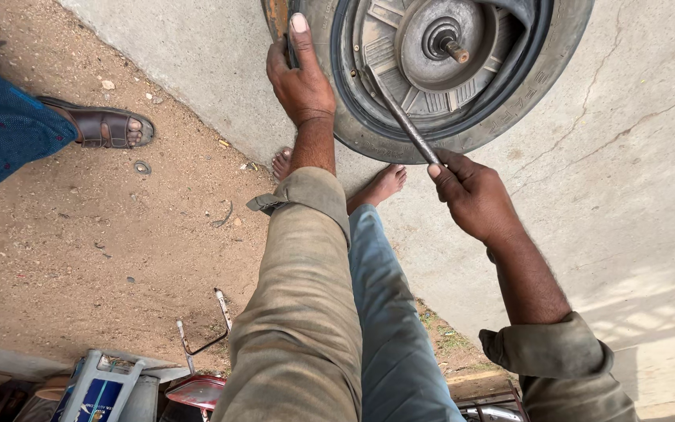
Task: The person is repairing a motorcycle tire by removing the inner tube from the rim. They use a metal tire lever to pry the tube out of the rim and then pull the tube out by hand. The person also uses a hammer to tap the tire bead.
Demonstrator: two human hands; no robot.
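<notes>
A small wheel with a black tyre [509, 101] and a grey metal hub [439, 39] lies flat on a concrete slab. My left hand [300, 74] presses down on the tyre's left edge, next to a rusty flat lever [276, 17] stuck at the rim. My right hand [474, 195] grips a long metal tyre iron [404, 117], whose far end is wedged between tyre and rim. My bare feet [380, 186] stand just below the wheel.
Another person's sandalled foot [107, 126] and blue trouser leg [1, 133] are at the left on sandy ground. A blue-and-white canister [99, 387], a red object [197, 389] and a bent metal rod [205, 332] lie at the bottom. Concrete [626, 195] stretches right.
</notes>
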